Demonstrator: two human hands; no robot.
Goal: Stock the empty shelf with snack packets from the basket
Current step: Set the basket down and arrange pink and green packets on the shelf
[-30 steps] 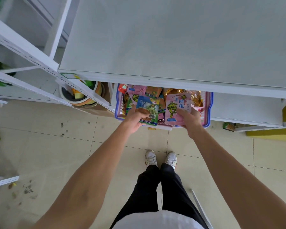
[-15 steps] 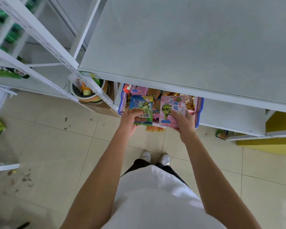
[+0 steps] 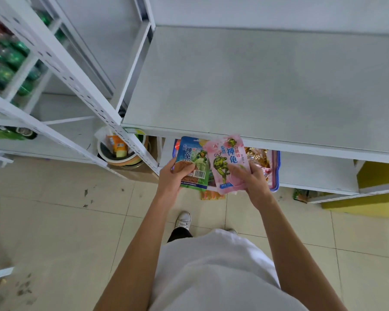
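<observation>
My left hand (image 3: 173,176) grips a blue-green snack packet (image 3: 194,161) with a turtle picture and a barcode. My right hand (image 3: 253,180) grips a pink packet (image 3: 227,163) with a green turtle on it. Both packets are held up side by side, just below the front edge of the bare grey shelf (image 3: 256,86). Beneath that shelf a blue-rimmed basket (image 3: 277,173) holds several more packets (image 3: 257,157), mostly hidden by the packets I hold and by the shelf edge.
A white perforated upright (image 3: 81,86) slants across the left. Green bottles (image 3: 7,57) fill the left rack. A bucket with bottles (image 3: 119,151) stands low at the left. An orange packet (image 3: 212,195) lies on the tiled floor, a yellow base (image 3: 373,198) at the right.
Both hands have lifted their packets out of the basket and up toward the edge of the bare shelf. My view has risen, showing more of the shelf top.
</observation>
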